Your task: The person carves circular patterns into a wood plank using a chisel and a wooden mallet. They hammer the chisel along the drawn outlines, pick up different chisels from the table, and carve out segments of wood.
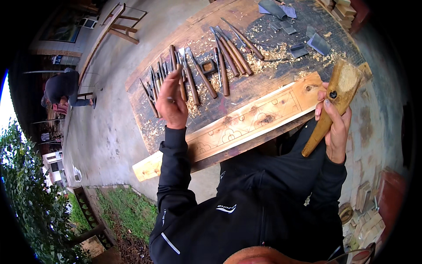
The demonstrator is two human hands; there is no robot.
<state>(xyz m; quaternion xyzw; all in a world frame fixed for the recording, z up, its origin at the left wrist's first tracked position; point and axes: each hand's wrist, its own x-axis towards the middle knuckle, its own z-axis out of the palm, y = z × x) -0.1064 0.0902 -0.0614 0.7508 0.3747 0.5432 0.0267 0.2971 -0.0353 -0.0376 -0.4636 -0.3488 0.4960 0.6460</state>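
Observation:
My left hand [172, 105] is raised over the row of chisels, fingers stretched out, with nothing visible in it. Close behind it, wooden-handled carving chisels [189, 81] lie side by side on the worktable. In my right hand [336, 130] is a pale wooden mallet [339, 90], its thick worn head up and its handle slanting down to the left. A long light board [252, 116] with pencilled curved and straight outlines lies along the table's near edge, between my arms. Part of the board is hidden behind my left sleeve.
Wood shavings cover much of the dark worktable [145, 99]. A small dark square box [208, 67] sits among the chisels, and more chisels [233, 55] lie to its right. Folded dark sheets [318, 44] rest at the far right. Someone [63, 90] bends over beside a long wooden bench [103, 33].

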